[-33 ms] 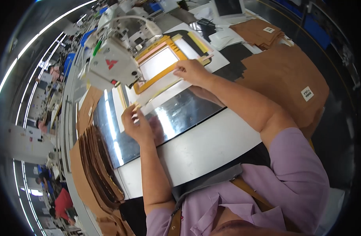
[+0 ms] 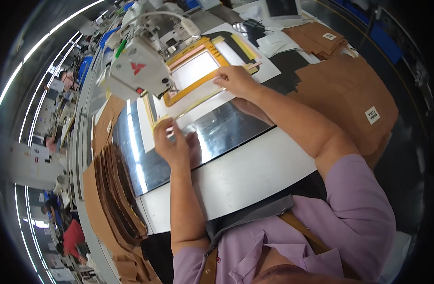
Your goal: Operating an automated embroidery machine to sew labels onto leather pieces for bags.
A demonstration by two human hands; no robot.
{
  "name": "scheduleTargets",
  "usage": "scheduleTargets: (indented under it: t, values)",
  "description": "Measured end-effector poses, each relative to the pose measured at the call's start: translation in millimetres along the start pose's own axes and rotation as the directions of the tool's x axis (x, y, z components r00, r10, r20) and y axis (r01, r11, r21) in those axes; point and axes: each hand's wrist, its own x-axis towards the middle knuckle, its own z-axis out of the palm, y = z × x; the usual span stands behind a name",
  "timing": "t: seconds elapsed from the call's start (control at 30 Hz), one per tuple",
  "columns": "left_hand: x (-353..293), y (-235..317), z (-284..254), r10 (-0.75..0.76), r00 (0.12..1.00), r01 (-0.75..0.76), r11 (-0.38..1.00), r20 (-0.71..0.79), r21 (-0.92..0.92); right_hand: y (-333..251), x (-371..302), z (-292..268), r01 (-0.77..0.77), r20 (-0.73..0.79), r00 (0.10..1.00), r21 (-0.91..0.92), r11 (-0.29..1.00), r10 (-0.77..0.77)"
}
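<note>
A flat, pale sheet-like template [image 2: 198, 105] with yellow taped edges lies under the sewing machine head [image 2: 139, 71]. An orange rectangular clamp frame [image 2: 193, 89] rests over it, around a bright white opening. My left hand [image 2: 173, 146] has its thumb and fingers closed at the template's near left corner, on the yellow tape. Farther right, my right hand [image 2: 238, 81] is closed in a pinch at the template's near edge, beside the frame's right corner. Its fingertips are partly hidden. The needle area sits close to the frame's near left corner.
Under the template is a shiny dark metal plate [image 2: 217, 137], bordered by a white table edge [image 2: 240, 175]. Stacked brown pieces [image 2: 115, 189] stand at the left. More brown sheets [image 2: 345, 99] with white labels lie right. A screen [image 2: 282, 7] stands at the back.
The view has shifted slightly, so the machine and table appear a little higher. My left hand has moved slightly right at the template's corner. My right hand keeps its pinch.
</note>
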Motion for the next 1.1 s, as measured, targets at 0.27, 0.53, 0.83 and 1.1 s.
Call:
scheduleTargets:
  t: [0.27,0.53,0.83,1.1]
  values:
    - [1.1,-6.8,7.5,0.135,0.780,-0.364,0.892,0.611,0.267,-10.9,6.0,3.1,-0.056,0.074,0.995,-0.180,0.982,0.071]
    - [15.6,-32.1,21.0,0.056,0.732,-0.363,0.875,0.680,0.319,-10.0,6.4,3.5,-0.067,0.047,0.995,-0.269,0.961,0.083]
    - [18.8,-34.9,32.0,0.057,0.753,-0.339,0.888,0.656,0.312,-34.4,-19.5,11.3,0.407,-0.091,0.867,-0.436,0.803,-0.489]
    - [19.9,-34.8,34.4,0.045,0.775,-0.295,0.908,0.630,0.298,-39.1,-36.4,23.6,0.390,0.329,0.917,-0.629,0.673,-0.224]
